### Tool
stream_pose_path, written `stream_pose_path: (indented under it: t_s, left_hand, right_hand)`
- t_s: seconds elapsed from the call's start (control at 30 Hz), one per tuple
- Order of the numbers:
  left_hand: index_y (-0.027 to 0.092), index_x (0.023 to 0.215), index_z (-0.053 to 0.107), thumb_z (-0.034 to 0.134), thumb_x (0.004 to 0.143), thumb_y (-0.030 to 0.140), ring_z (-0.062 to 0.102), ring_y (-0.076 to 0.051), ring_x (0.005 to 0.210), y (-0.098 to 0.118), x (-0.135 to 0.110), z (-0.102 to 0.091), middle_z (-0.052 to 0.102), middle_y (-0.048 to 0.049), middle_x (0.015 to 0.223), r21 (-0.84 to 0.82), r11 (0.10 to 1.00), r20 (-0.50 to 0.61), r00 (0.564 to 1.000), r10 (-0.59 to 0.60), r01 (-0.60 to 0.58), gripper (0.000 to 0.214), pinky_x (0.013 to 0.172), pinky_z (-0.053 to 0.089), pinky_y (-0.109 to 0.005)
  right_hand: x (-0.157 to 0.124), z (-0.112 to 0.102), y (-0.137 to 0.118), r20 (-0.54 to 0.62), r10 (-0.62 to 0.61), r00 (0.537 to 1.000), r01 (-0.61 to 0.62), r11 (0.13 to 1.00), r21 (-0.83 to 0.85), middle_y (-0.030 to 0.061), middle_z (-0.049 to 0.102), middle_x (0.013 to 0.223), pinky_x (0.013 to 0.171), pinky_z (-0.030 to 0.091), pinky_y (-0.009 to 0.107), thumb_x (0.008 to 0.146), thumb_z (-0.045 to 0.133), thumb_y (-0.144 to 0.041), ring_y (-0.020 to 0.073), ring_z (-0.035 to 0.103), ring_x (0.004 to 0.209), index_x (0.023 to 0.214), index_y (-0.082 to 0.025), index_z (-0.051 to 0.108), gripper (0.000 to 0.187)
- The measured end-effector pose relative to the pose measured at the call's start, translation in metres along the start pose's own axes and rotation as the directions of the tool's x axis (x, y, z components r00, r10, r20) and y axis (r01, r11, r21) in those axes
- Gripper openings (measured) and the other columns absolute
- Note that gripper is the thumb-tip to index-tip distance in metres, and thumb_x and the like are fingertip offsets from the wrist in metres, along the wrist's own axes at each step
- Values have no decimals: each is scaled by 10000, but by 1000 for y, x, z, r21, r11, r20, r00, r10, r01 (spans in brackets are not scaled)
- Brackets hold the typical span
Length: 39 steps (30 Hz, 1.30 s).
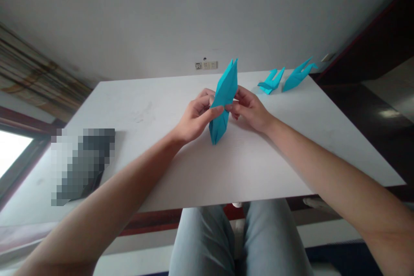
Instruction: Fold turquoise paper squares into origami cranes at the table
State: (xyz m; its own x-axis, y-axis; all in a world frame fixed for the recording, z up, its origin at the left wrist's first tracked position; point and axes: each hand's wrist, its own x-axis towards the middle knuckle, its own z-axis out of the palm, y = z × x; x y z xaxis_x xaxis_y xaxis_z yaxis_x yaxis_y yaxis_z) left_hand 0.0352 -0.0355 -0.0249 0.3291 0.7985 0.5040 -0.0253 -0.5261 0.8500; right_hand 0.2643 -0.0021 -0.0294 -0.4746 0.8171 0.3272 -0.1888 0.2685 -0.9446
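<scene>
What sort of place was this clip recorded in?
Likely a room in a home: a striped curtain hangs near a window on the left, and a white table stands by a plain wall with sockets.

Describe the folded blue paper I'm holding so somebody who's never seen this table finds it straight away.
Start at the white table by the wall. Near its middle, the left hand and right hand hold the slim folded blue paper, its top tilted right. Unlike the two blue paper birds near the table's far right corner, this one is held.
</scene>
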Motion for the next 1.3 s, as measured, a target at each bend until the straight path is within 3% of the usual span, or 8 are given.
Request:
stream_pose_path:
  t_s: [0.1,0.3,0.4,0.57,0.87,1.3]
  left_hand:
    - [226,828,668,852,1037,803,690,-249,1086,-3,1,1,666,-75,1065,62,998,-58,998,17,-14,641,1005,621,-412]
    - [229,893,612,959,974,749,661,-171,913,-10,4,6,689,-36,1004,-85,996,-138,990,-30,19,630,806,575,-311]
    - [226,903,632,975,935,787,718,-200,971,-8,4,7,756,-62,1076,-127,991,-93,994,-60,47,658,836,618,-331]
    - [233,810,546,992,928,765,687,-182,841,0,5,5,719,-31,912,-168,983,-37,996,-83,76,704,789,608,-343]
    - [233,796,557,1004,914,748,650,-194,857,0,5,2,697,-35,943,-178,980,-7,996,-91,88,692,774,588,-349]
    - [228,799,557,1022,906,721,614,-172,817,2,4,3,661,-11,899,-215,966,60,989,-135,145,686,767,559,-337]
  right_hand:
    - [1,-2,1,-18,1,1000,0,999,42,-74,678,875,550,473,251,856,1058,-572,95,523,619,973,-274,629,535]
    - [2,-5,2,-32,24,999,-21,996,89,-101,651,769,538,483,247,871,996,-440,104,551,574,1068,-279,666,417]
    - [1,-4,0,-6,50,999,-49,994,96,-94,678,791,544,493,268,874,998,-452,115,561,583,1101,-290,659,439]
    - [-1,0,-2,0,52,999,-52,994,95,-88,643,800,559,473,290,870,1030,-504,127,531,630,1129,-308,655,496]
    - [-1,1,-3,18,43,999,-44,996,75,-77,615,751,548,480,290,850,1009,-477,133,541,600,994,-290,647,432]
    - [-2,1,2,37,70,997,-75,989,128,-110,590,680,514,460,251,860,949,-371,95,476,531,956,-269,635,344]
